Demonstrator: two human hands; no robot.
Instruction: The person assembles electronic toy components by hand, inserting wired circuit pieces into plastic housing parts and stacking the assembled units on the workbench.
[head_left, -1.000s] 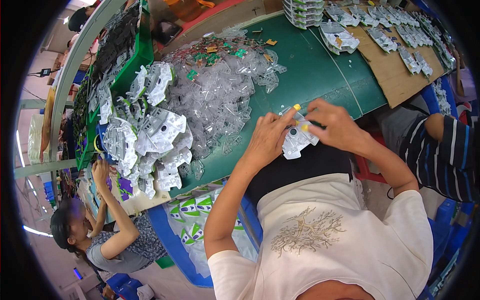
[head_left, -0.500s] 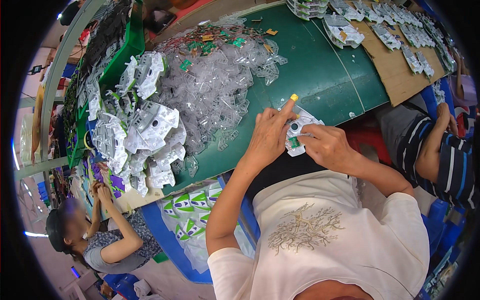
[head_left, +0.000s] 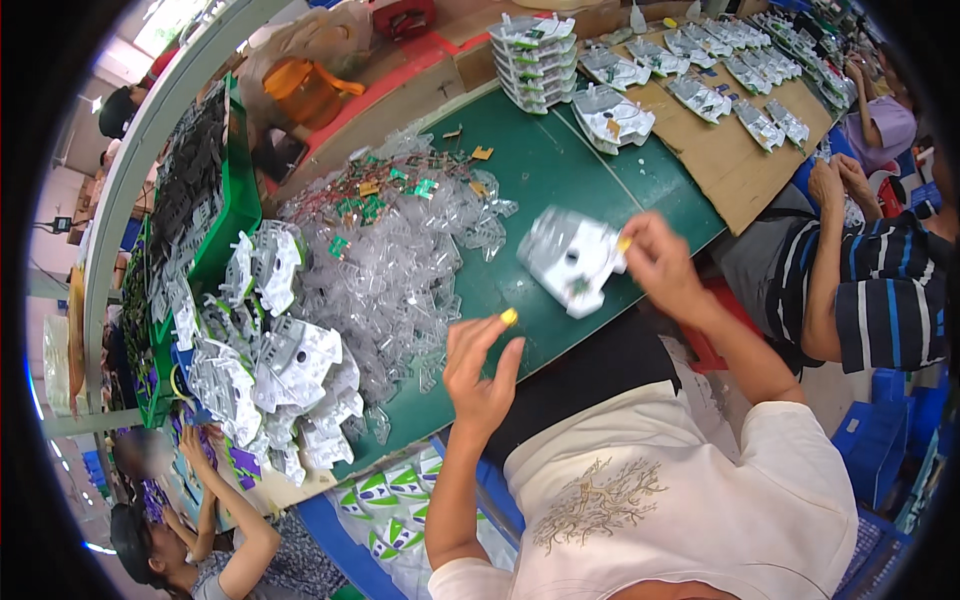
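Observation:
My right hand (head_left: 662, 262) pinches the right edge of a white plastic housing (head_left: 577, 262), blurred by motion, with a dark round spot and a small green part near its lower end. It is over the green table (head_left: 540, 340), tilted; whether it touches the top I cannot tell. To the left, my left hand (head_left: 482, 370) is empty, thumb and index finger apart, a yellow cover on the index fingertip. Nearest to it lies a heap of clear plastic pieces (head_left: 380, 270). Small green circuit boards with red wires (head_left: 370, 205) rest on that heap.
White-and-grey housings are piled (head_left: 290, 370) at left beside a green bin (head_left: 235, 170). Further back stand a stack of housings (head_left: 535, 65) and cardboard (head_left: 690, 165) bearing more. Co-workers sit left and right. A blue crate (head_left: 350, 535) holds green-and-white parts below the table edge.
My left hand has let go of the housing and moved down and left. My right hand has moved it up and slightly left, away from my lap. The view has shifted too.

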